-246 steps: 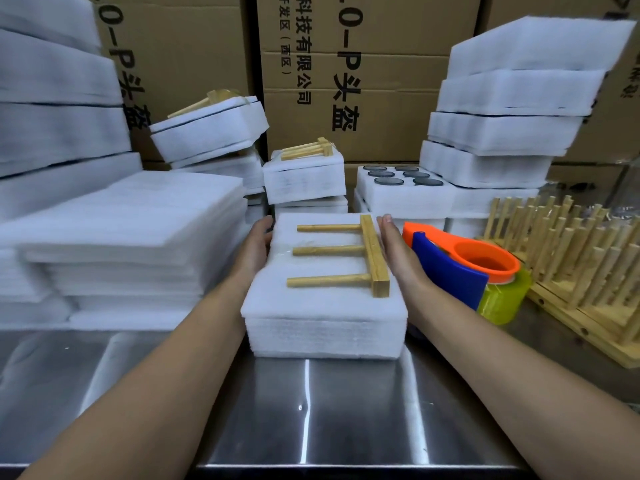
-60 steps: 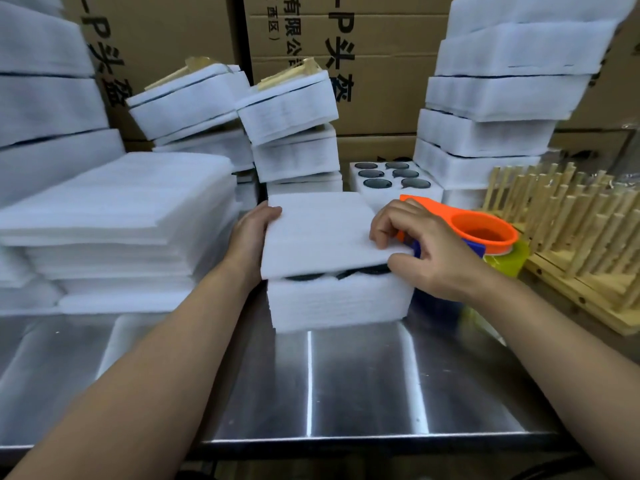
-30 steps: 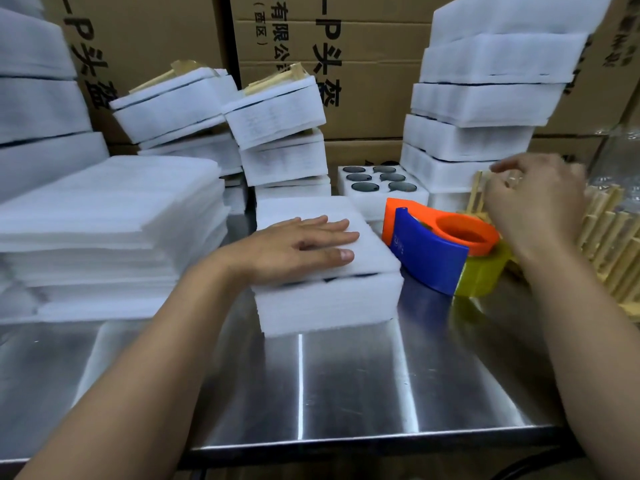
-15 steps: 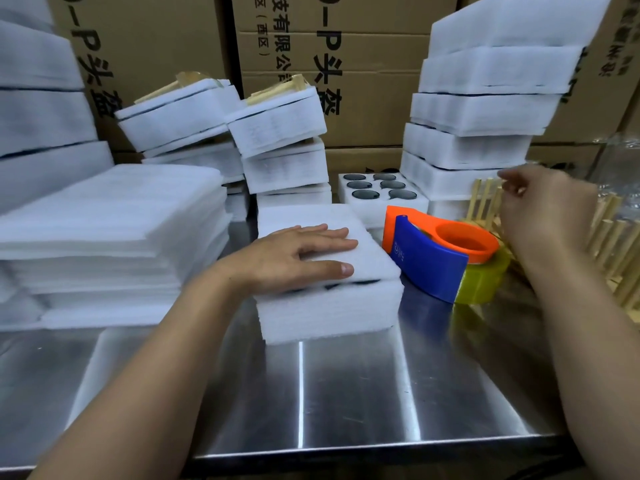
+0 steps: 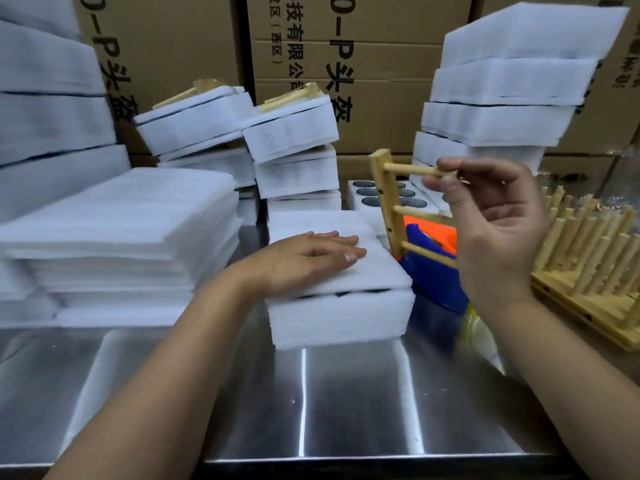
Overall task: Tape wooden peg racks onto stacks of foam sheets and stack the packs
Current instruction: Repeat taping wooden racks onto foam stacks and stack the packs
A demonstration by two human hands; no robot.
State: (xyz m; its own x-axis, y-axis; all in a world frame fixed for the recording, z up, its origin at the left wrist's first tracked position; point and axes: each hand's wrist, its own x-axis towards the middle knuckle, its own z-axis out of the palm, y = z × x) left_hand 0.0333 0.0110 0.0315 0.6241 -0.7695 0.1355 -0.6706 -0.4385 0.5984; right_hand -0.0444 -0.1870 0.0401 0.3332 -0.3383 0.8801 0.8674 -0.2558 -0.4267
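Note:
A white foam stack sits mid-table with a loose foam sheet on top. My left hand lies flat on that sheet, fingers straight. My right hand pinches the top peg of a wooden peg rack and holds it in the air, right of the stack, bar upright and pegs pointing right. Behind the rack stands the orange and blue tape dispenser, partly hidden by my right hand. Taped packs with racks on top are piled at the back.
Loose foam sheets are piled at left. A foam block with round dark holes stands behind the stack. Tall foam blocks rise at back right. More peg racks lie at the right edge. Cardboard boxes line the back.
My right hand has lifted one peg rack out of the pile at right and brought it left toward the foam stack. My left hand stays flat on the top sheet.

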